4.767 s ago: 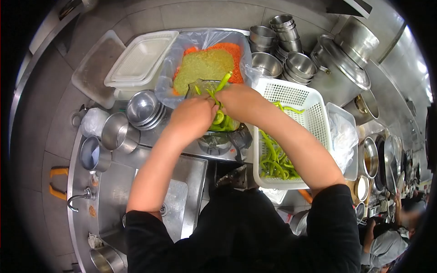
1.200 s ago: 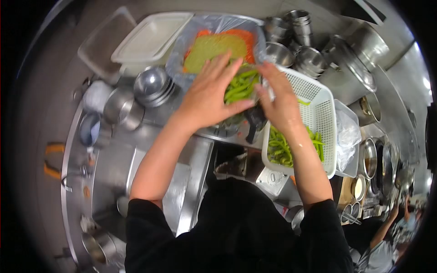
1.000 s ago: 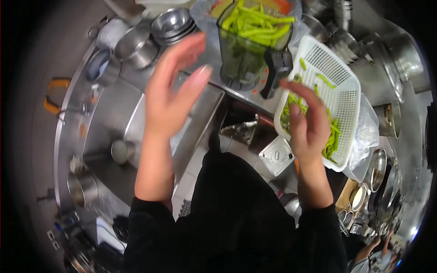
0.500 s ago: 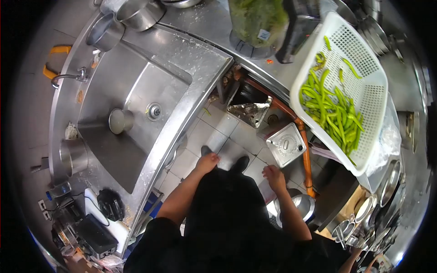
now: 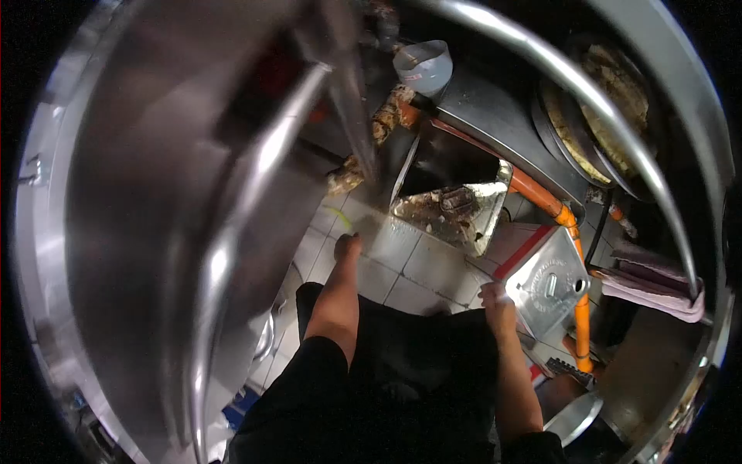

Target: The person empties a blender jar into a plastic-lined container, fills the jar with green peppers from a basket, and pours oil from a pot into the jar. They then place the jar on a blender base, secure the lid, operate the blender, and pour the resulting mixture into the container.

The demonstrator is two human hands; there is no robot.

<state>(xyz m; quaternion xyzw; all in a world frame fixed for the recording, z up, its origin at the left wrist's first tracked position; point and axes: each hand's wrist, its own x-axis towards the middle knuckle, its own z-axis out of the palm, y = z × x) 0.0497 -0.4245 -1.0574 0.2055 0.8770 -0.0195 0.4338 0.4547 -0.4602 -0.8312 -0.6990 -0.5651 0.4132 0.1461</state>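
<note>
My left hand point(image 5: 348, 246) hangs over the tiled floor, just below a green chilli point(image 5: 338, 216) lying on the tiles; its fingers are bunched and too small to read. Beside the square metal tin point(image 5: 547, 284) with a red stripe is my right hand point(image 5: 495, 295), at the tin's left edge in view, its fingers curled and blurred. Whether it touches the tin, I cannot tell. Farther off stands an open, cut tin point(image 5: 452, 213) with a dirty, dark inside.
An orange pipe point(image 5: 543, 195) runs behind the tins. Steel counter edges curve close on both sides. A grey-white bucket point(image 5: 425, 68) and large round pans point(image 5: 576, 139) sit under the counter. Pink cloths point(image 5: 649, 290) hang at the right, above a metal bowl point(image 5: 574, 417).
The view has dropped low between the counters, so the sink and the basket of green chillies are out of sight. The tins and pipe appear larger, and my right hand appears beside the tin.
</note>
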